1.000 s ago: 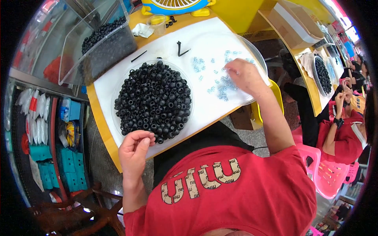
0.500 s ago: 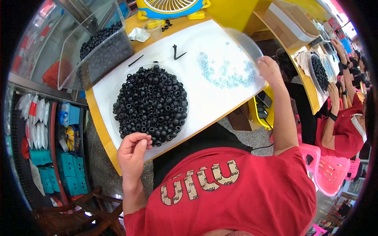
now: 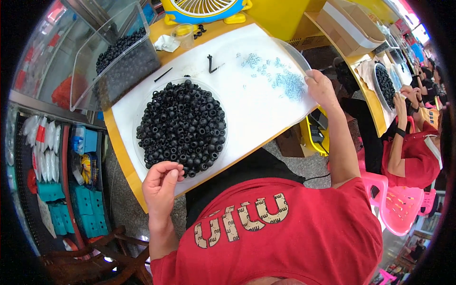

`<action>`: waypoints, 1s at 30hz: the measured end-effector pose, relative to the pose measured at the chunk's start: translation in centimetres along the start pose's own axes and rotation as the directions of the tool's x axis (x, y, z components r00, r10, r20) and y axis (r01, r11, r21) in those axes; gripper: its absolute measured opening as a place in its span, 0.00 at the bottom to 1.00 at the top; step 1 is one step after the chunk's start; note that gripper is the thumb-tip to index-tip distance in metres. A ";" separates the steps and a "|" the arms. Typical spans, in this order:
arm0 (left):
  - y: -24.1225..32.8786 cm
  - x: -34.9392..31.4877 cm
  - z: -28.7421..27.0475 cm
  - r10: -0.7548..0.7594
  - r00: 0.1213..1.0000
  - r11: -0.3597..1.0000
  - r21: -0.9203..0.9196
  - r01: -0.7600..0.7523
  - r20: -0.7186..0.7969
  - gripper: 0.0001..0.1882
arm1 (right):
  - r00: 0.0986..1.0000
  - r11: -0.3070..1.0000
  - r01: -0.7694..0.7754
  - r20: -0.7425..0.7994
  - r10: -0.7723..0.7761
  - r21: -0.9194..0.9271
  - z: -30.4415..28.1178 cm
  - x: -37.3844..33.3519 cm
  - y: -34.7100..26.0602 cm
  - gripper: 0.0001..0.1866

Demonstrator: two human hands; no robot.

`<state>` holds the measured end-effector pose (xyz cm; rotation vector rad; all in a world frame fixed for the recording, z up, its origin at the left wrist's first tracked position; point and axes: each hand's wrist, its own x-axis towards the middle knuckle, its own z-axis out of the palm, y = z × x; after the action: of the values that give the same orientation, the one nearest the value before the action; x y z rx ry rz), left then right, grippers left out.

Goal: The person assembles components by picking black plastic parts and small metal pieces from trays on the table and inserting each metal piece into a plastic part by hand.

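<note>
My right hand (image 3: 323, 90) grips the right rim of a clear round tray (image 3: 297, 53). Inside it, small pale-blue pieces (image 3: 289, 85) lie scattered, thickest toward the right side. At the near edge of another clear round tray (image 3: 137, 154), my left hand (image 3: 162, 183) is closed, thumb and fingers together; whatever it may hold is too small to make out. That tray carries a large heap of black beads (image 3: 183, 126) with holes through them. Beyond the heap lie a thin black rod (image 3: 163, 75) and a bent black tool (image 3: 210, 64).
A clear bin (image 3: 85, 78) of black beads stands at the table's far left. A clear cup (image 3: 185, 35), crumpled white tissue (image 3: 167, 43) and a yellow-blue fan (image 3: 206, 8) are at the back. Another person (image 3: 413, 152) works at a table on the right.
The tray in my right hand has shifted slightly, and its pale-blue pieces have slid from a blurred spread into clumps toward the right. My left hand has barely moved.
</note>
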<state>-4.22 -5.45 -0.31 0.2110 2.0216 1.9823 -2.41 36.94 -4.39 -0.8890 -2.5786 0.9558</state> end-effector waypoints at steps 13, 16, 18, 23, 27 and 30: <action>0.3 0.1 0.1 -0.010 1.000 1.000 0.011 0.010 0.012 0.06 | 1.000 1.000 -0.012 -0.011 0.013 0.020 -0.1 0.5 0.7 0.16; 0.1 0.3 0.1 0.006 1.000 1.000 0.010 -0.006 0.028 0.06 | 1.000 0.998 -0.008 0.004 0.008 0.056 0.1 0.5 0.6 0.17; 0.2 0.3 0.2 0.001 1.000 1.000 0.015 -0.002 0.026 0.06 | 0.999 0.999 0.038 0.030 -0.038 -0.006 0.2 0.3 0.2 0.16; 0.2 0.3 0.3 -0.016 1.000 1.000 0.017 0.016 0.017 0.06 | 0.998 0.997 -0.048 0.049 0.046 0.058 -0.1 0.0 -0.9 0.17; 0.3 0.3 0.4 -0.012 0.999 1.000 0.011 0.012 0.035 0.06 | 0.997 0.999 0.032 0.065 -0.032 -0.002 0.4 0.6 1.2 0.17; 0.1 0.3 0.4 -0.019 0.999 1.000 0.013 0.018 0.041 0.06 | 1.000 0.996 0.031 0.006 -0.031 -0.089 0.1 -0.1 -0.3 0.18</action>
<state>-4.43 -4.94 -0.21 0.2327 2.0042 1.9386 -2.52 36.65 -4.26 -0.8673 -2.6486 0.8416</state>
